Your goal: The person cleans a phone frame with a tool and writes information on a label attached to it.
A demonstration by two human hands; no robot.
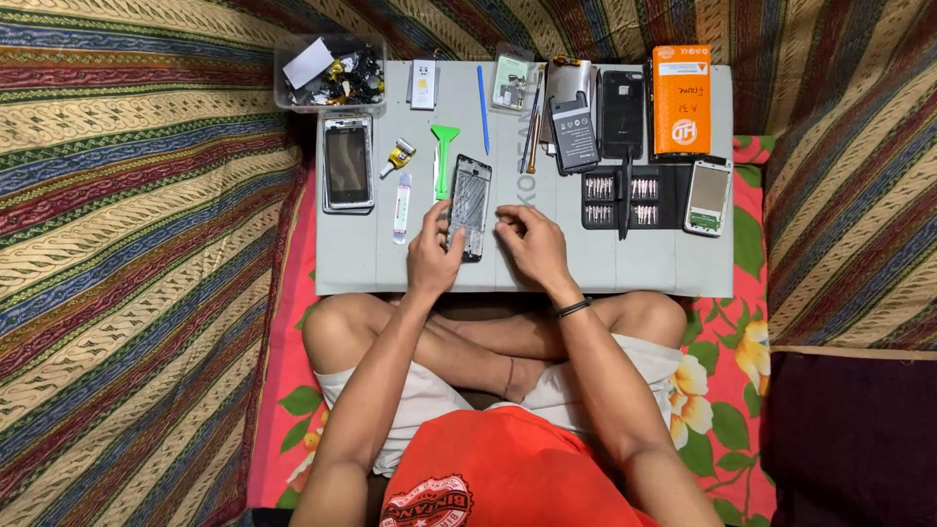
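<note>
Fingers (441,217) of the left hand (432,256) are pinched on the phone frame's (469,200) lower edge, mid-counter (644,263). Right hand (532,244) rests just beside it, fingers loosely curled, holding nothing. Green pry tool (444,156) lies just above.

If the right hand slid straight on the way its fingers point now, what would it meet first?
The right hand points its fingers toward the left, so it would probably first meet the bare phone frame that the left hand steadies on the grey mat; height above the mat is unclear.
</note>
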